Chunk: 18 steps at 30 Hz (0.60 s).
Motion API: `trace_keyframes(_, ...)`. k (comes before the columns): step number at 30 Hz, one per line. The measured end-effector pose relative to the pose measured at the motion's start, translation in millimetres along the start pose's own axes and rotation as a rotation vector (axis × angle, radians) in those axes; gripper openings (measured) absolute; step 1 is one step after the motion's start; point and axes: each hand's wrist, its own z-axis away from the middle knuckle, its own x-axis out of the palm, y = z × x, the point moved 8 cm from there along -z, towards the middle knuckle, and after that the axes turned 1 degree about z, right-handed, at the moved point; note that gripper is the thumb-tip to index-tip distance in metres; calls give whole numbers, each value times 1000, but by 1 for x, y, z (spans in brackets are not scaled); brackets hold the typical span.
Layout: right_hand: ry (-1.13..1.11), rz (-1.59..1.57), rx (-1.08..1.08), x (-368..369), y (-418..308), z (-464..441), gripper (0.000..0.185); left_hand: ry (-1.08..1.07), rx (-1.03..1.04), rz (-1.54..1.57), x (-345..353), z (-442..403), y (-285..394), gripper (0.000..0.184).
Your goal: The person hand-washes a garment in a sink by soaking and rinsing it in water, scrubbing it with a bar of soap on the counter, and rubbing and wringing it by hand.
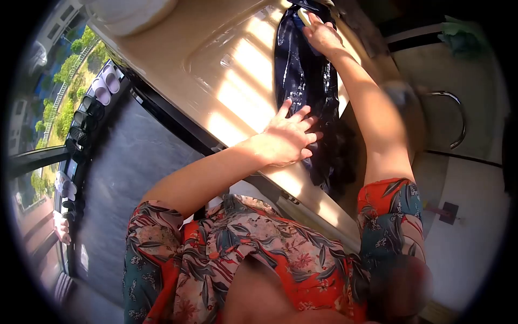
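A wet, dark navy garment [291, 70] lies stretched along the right side of a cream washing counter [216, 48], its lower end hanging toward my body. My left hand [291, 137] is open, fingers spread, with the fingertips resting on the garment's edge. Farther up, my right hand [324, 39] is closed around a pale yellow bar [305, 17], pressed against the cloth near its far end. Most of this bar is hidden under my fingers; it looks like soap, but I cannot be sure.
A white basin [129, 13] stands at the counter's far left. Pairs of shoes [101, 90] line the window ledge on the left. To the right are a curved metal faucet [461, 116] and a green cloth [463, 36]. Grey floor [124, 156] lies left of the counter.
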Motion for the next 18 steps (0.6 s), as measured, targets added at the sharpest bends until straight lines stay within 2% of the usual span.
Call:
trace_keyframes(2,-68,-185,-154,-4,-29,53,52,74,-86,-52,-11,16,-13,46)
trace_keyframes(3,-123,-310,-242,-10,-43,93,53,173,-23,-23,-15,24,-17,40)
trace_keyframes(4,-174,-431,-330,-17,-56,133,54,170,-20,1,-14,28,-16,38)
trace_keyframes(5,-2,-219,-488,-23,-74,177,55,-44,-103,57,5,25,-20,37)
trace_keyframes(6,20,-210,-418,-25,-75,156,53,-265,-183,117,19,28,-22,36)
trace_keyframes(8,73,-228,-260,-12,-79,83,50,249,7,-20,-36,38,-3,34)
trace_keyframes(9,141,-168,-142,-20,-80,26,45,229,7,-13,-37,39,-7,36)
trace_keyframes(10,270,-228,-148,-5,-67,-29,41,207,1,-2,-37,42,-11,37)
trace_keyframes(11,230,-218,-250,-28,-86,-47,36,206,-14,0,-39,44,-15,37)
trace_keyframes(12,122,-291,-210,-34,-90,-11,32,200,-17,-1,-40,45,-18,37)
trace_keyframes(13,-21,-263,-229,-10,-81,8,36,256,-6,31,-39,46,-20,34)
trace_keyframes(15,-237,-284,-166,-9,-65,99,47,106,-33,16,-32,40,-18,32)
trace_keyframes(16,-295,-262,-242,-18,-59,158,49,34,-56,12,-28,37,-17,31)
trace_keyframes(17,-82,-355,-427,-32,-52,181,57,159,-22,44,-32,38,-11,30)
trace_keyframes(18,-212,-266,-223,-13,-25,164,53,297,13,70,-39,38,-6,30)
